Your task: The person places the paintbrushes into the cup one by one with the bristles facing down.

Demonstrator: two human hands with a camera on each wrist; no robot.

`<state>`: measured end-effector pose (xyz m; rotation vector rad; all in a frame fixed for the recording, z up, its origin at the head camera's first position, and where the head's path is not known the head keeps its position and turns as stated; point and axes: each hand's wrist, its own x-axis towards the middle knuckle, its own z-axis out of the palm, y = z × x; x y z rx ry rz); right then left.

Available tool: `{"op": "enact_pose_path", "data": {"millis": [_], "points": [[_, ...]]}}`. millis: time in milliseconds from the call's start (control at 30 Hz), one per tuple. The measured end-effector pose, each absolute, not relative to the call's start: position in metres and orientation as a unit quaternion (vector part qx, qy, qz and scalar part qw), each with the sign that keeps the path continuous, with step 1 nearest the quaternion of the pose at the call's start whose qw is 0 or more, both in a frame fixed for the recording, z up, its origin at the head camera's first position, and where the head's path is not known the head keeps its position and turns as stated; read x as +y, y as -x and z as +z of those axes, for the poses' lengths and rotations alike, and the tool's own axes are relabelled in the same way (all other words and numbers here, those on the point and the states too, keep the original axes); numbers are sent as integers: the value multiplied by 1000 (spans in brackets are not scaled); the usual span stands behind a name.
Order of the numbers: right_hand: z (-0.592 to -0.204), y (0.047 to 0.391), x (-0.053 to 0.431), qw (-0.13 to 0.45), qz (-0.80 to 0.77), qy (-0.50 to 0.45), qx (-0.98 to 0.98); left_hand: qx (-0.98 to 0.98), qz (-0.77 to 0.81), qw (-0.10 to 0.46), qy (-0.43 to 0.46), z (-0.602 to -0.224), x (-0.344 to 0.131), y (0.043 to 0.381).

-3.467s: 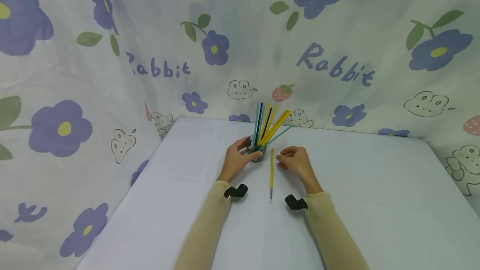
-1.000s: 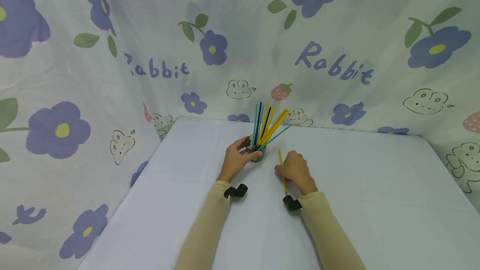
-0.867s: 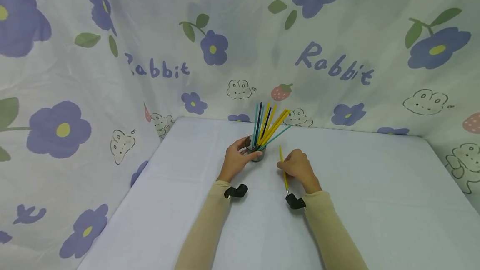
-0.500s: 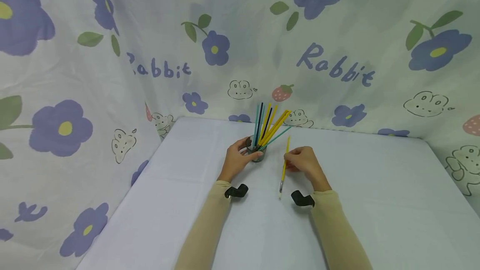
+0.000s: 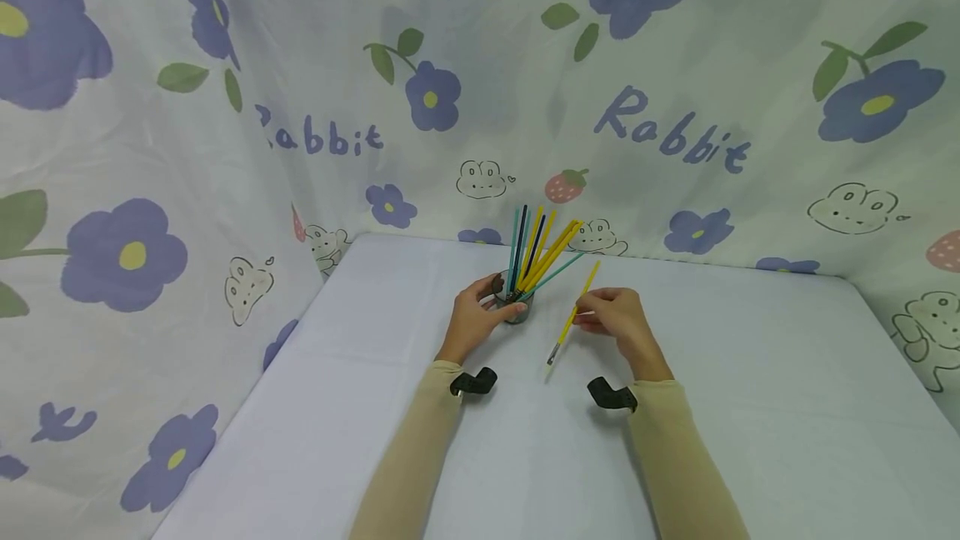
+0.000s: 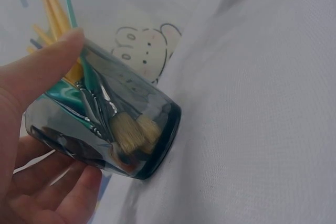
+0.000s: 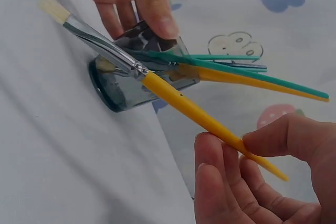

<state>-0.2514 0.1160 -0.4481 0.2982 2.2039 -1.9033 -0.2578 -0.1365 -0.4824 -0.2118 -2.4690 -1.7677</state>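
My left hand (image 5: 474,322) grips a smoky see-through glass (image 6: 152,103) that stands on the table. Several paintbrushes (image 5: 534,252) with yellow, teal and dark blue handles lean in it, bristles down, as the left wrist view shows through the wall. Just to the right, my right hand (image 5: 615,315) pinches a yellow-handled paintbrush (image 7: 184,106) between thumb and fingers. Its pale flat bristles (image 7: 54,9) point down toward the table and to the left in the head view, its handle end up and to the right. The metal ferrule shows fully in the right wrist view.
A white cloth covers the table (image 5: 750,407). Behind it and along the left hangs a curtain (image 5: 480,48) printed with purple flowers, rabbits and lettering. Black wrist cameras sit on both sleeves, the right one (image 5: 611,394) near the brush's bristle end.
The yellow paintbrush lay on the table earlier; my right hand has picked it up, moved it right and turned it to a slant, bristles lower left. The left hand has stayed on the glass.
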Motion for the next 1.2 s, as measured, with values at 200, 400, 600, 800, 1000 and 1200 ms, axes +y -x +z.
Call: {"op": "enact_pose_path", "data": {"millis": [200,400,600,800,1000,1200], "points": [[-444,250,117,103,-665,-110,731,-808,-584,48,70,-485,-137,257],[-441,249,117,99,-702,-103,698,-809,-583,47,64,-487,-137,258],[-439,249,118,94,-736,-95,663,-807,-586,48,61,-489,-137,258],[-438,249,119,93,-761,-91,636,-805,-588,46,62,-490,-137,257],[-434,248,116,80,-795,-79,595,-803,-591,43,63,-486,-139,257],[-425,247,110,56,-818,-81,566,-807,-585,45,70,-489,-140,263]]}}
